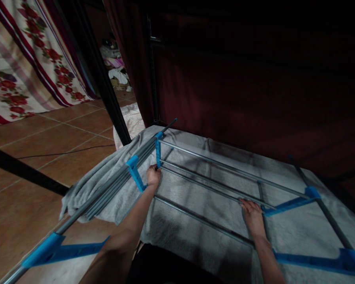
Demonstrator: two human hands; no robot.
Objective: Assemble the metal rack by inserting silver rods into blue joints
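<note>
Clock centred on the rack (225, 165), 12 straight ahead of the person. Rack of metal tubes with blue joints rests on a grey blanket (180, 227).

Left hand (153, 175), 9 o'clock: fingers curled in close at the foot of a blue bracket (158, 152), by the left end of a thin rod (201, 184). Exact grip hidden; cannot tell.

Right hand (252, 216), 4 o'clock: fingertips bent over that rod near its right end, short of the far bracket (290, 203). Thumb unseen; closure cannot be told.

Grey tubes (114, 184) lie side by side further out at 9.

Judgement: rod being seated between brackets. Next move calls for lining up its 3 o'clock end while steadying the left.
</note>
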